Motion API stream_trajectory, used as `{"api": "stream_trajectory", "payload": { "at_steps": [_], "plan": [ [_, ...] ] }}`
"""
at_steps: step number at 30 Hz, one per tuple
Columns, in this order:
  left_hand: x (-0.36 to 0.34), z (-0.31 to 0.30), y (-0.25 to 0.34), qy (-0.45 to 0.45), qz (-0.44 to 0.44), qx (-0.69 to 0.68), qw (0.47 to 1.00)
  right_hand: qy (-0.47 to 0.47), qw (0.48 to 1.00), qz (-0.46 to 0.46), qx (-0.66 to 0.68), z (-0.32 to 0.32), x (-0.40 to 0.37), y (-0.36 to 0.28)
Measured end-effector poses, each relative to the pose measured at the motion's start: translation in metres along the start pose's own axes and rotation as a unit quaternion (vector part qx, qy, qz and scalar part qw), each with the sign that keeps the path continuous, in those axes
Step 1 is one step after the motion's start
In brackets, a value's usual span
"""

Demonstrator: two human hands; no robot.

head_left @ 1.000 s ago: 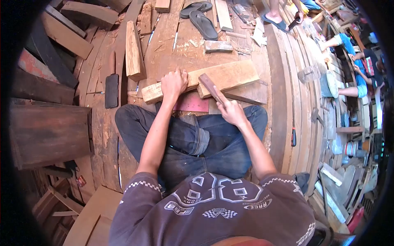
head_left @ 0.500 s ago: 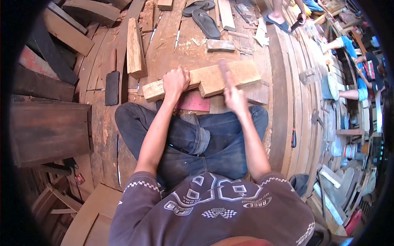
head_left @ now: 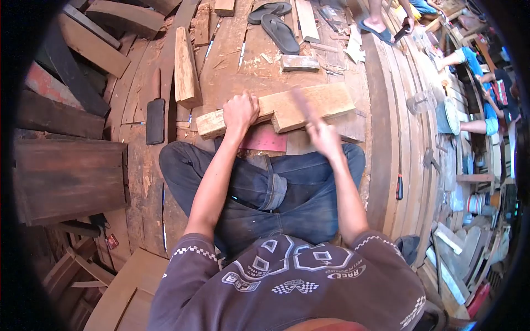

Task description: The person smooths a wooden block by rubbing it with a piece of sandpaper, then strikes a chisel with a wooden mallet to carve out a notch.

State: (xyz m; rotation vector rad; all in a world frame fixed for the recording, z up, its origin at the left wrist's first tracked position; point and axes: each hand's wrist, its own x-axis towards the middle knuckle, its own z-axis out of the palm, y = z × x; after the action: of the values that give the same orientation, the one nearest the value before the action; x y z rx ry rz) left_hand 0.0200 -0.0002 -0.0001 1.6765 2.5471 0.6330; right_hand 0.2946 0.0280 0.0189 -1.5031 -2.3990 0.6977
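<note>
A notched block of pale wood (head_left: 317, 102) lies across the floor in front of my crossed legs, its thinner end to the left. My left hand (head_left: 241, 111) is closed around that thinner part, near the notch. In my right hand (head_left: 324, 137) is a flat, narrow brown file-like tool (head_left: 302, 105), smeared by motion; its exact kind cannot be made out. The tool's far part overlaps the wider part of the block. Under the notch a pink sheet (head_left: 266, 139) shows in part.
A wooden post (head_left: 186, 69) and a dark flat tool with a handle (head_left: 155, 122) lie to the left. Sandals (head_left: 279, 34) and a small wood block (head_left: 300, 63) sit beyond. A screwdriver (head_left: 399, 187) and hammer (head_left: 431, 160) are at right, where other people sit.
My right hand has shifted slightly right and toward me, drawing the file-like tool along the block. My left hand keeps its hold. The whole view has shifted slightly.
</note>
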Motion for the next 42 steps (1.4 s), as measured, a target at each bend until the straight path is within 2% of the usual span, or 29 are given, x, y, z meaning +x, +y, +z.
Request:
{"api": "stream_trajectory", "payload": {
  "at_steps": [1,2,4,5,6,8,9,10,12,14,15,16,18,19,20,21,22,23,25,28,30,31,32,34,36,40,42],
  "plan": [
    [0.001,0.003,-0.002,0.011,0.004,0.002,1.0,0.015,0.997,0.076,0.013,-0.009,0.009,0.006],
    [-0.001,0.006,-0.002,0.022,0.008,0.003,1.0,0.055,0.995,0.078,0.037,-0.011,0.009,0.009],
    [0.0,0.007,-0.001,0.012,0.002,-0.002,1.0,0.016,1.0,0.027,0.004,-0.002,-0.005,-0.019],
    [0.001,0.006,-0.001,0.007,0.002,-0.002,1.0,0.005,0.992,-0.089,0.089,0.016,-0.015,-0.012],
    [0.003,0.004,0.0,0.009,0.006,0.006,1.0,-0.046,0.996,-0.07,-0.001,0.009,-0.025,-0.025],
    [0.003,0.003,0.0,0.013,0.009,0.021,1.0,-0.043,0.997,-0.027,0.052,-0.009,-0.019,-0.008],
    [0.006,0.004,0.0,0.021,0.01,0.026,0.999,-0.007,0.998,0.057,-0.007,-0.014,-0.01,0.01],
    [0.01,0.006,0.0,0.027,0.011,0.03,0.999,0.05,0.994,0.098,0.028,-0.022,-0.005,0.022],
    [0.009,0.009,0.002,0.023,0.005,0.024,0.999,0.095,0.988,0.121,0.006,-0.024,-0.004,0.036],
    [0.016,0.007,0.004,0.012,-0.003,0.011,1.0,0.04,0.998,0.045,-0.003,-0.008,-0.012,0.025],
    [0.016,0.006,0.003,0.002,-0.003,0.008,1.0,0.028,0.995,-0.067,0.074,-0.001,-0.021,0.016],
    [0.016,0.006,0.004,-0.008,-0.009,0.004,1.0,-0.037,0.994,-0.057,0.08,-0.001,-0.029,0.008],
    [0.017,0.004,0.003,-0.026,-0.022,-0.004,0.999,-0.029,0.999,-0.022,0.028,-0.017,-0.028,0.021],
    [0.017,0.003,0.003,-0.032,-0.023,-0.005,0.999,0.029,0.999,-0.022,0.016,-0.008,-0.017,0.065],
    [0.019,0.002,0.003,-0.038,-0.024,-0.006,0.999,0.061,0.995,0.076,0.018,-0.028,-0.015,0.068],
    [0.018,0.001,0.004,-0.044,-0.025,-0.008,0.999,0.153,0.984,0.082,0.027,-0.027,-0.009,0.098],
    [0.016,0.002,0.004,-0.041,-0.025,-0.005,0.999,0.218,0.975,0.051,0.02,-0.034,-0.007,0.107],
    [0.017,0.002,0.005,-0.035,-0.023,-0.004,0.999,0.2,0.978,0.061,0.012,-0.033,-0.006,0.113],
    [0.017,0.001,0.008,-0.035,-0.023,0.0,0.999,0.138,0.985,0.101,-0.018,-0.028,-0.009,0.082],
    [0.017,0.002,0.009,-0.038,-0.026,0.008,0.999,0.068,0.995,0.064,0.046,0.015,-0.015,0.02],
    [0.014,0.0,0.009,-0.044,-0.026,0.001,0.999,-0.033,0.997,0.035,0.064,0.021,-0.023,-0.037],
    [0.012,-0.001,0.009,-0.04,-0.023,-0.006,0.999,0.002,0.998,-0.029,0.062,0.033,-0.029,-0.049],
    [0.013,-0.002,0.008,-0.03,-0.019,-0.013,0.999,0.009,0.999,-0.039,0.035,0.033,-0.028,-0.057],
    [0.014,0.004,0.001,-0.02,-0.009,-0.019,1.0,-0.009,0.997,-0.027,0.069,0.022,-0.021,-0.041],
    [0.013,0.003,0.0,-0.022,-0.003,-0.012,1.0,0.024,0.999,0.009,0.035,0.001,-0.014,-0.017],
    [0.009,-0.002,0.0,-0.038,0.002,-0.024,0.999,0.117,0.983,0.129,0.056,-0.039,0.01,0.089],
    [0.005,-0.011,0.004,-0.045,0.046,-0.053,0.997,0.116,0.969,0.199,0.093,-0.053,0.021,0.128]
  ]
}}
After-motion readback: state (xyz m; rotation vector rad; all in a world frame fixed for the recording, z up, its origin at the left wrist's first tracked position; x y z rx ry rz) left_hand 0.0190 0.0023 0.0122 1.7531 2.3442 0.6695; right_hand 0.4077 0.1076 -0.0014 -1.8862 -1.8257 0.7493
